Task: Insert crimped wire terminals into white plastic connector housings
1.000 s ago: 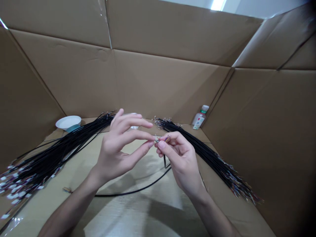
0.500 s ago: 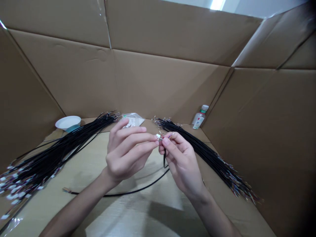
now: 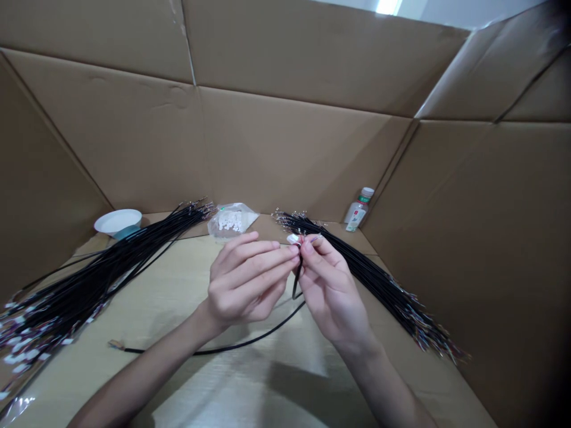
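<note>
Between my fingertips is a small white connector housing [image 3: 293,239], with thin coloured wires beside it. My left hand [image 3: 250,276] pinches at the housing, its other fingers stretched out. My right hand [image 3: 332,285] grips the wire end of a black cable [image 3: 250,342] between thumb and forefinger. From there the cable hangs down, bends, and runs left across the table under my left forearm to a stripped end. Whether a wire sits inside the housing is too small to tell.
Bundles of black cables lie left [image 3: 111,267] and right [image 3: 370,273]; the left one has white connectors on its near ends. At the back are a clear bag of white housings [image 3: 232,220], a white bowl [image 3: 118,223] and a bottle [image 3: 358,211]. Cardboard walls [image 3: 303,154] surround the table.
My left hand has shifted right and closer to my right fingertips. The white housing now sits slightly higher, and more of the clear bag shows. The view has shifted slightly.
</note>
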